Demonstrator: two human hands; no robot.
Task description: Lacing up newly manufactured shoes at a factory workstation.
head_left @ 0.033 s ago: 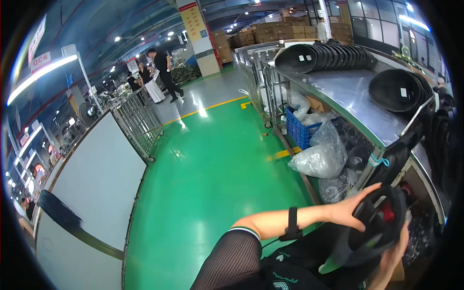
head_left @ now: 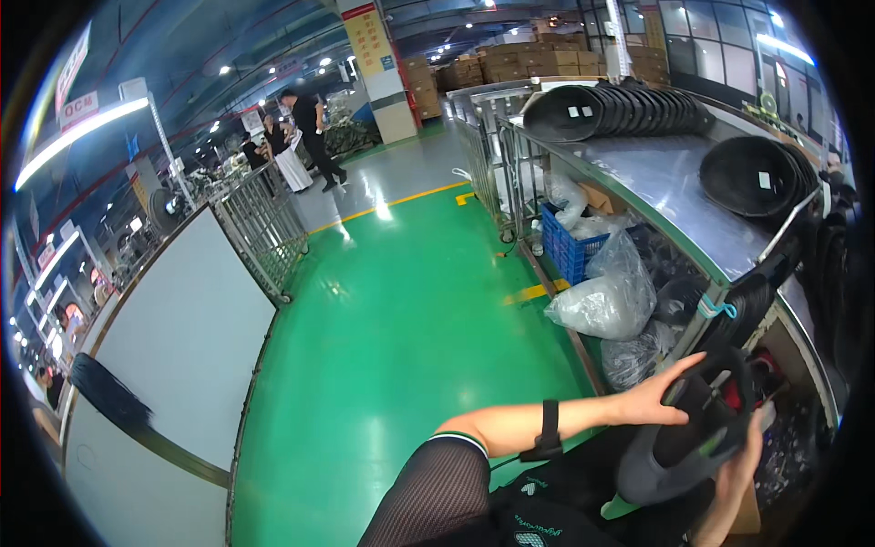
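Green floor (head_left: 392, 356): runs away in front of the person, crossed at its far end by a yellow line (head_left: 401, 202).
Left side: a white panel (head_left: 173, 337) borders the floor, with a bar ending in black bristles (head_left: 111, 394) across it; a metal railing (head_left: 264, 219) stands beyond.
Background: people (head_left: 312, 128) near a column (head_left: 378, 77), with stacked cardboard boxes (head_left: 524, 66) farther back.
Metal surface (head_left: 674, 214): at the right, carrying a long row of black oval pieces (head_left: 558, 114) and a shorter stack (head_left: 738, 175) near its right edge.
Under and beside the surface: a blue crate (head_left: 570, 251), a filled clear plastic bag (head_left: 606, 305) and another bag (head_left: 629, 363) below it.
In the way: the surface's near corner, with a pale blue tie (head_left: 717, 308), stands just beyond the hands; a red thing (head_left: 767, 369) lies close on the right.
Dark item (head_left: 665, 465): black and grey, curved, green at its lower tip, held between both hands above black cloth (head_left: 529, 510).
Left hand (head_left: 652, 398): thumb and forefinger spread apart, gripping the dark item's upper left part; a black strap (head_left: 549, 428) circles the wrist.
Right hand (head_left: 743, 465): fingers against the dark item's right side, some tips hidden behind it.
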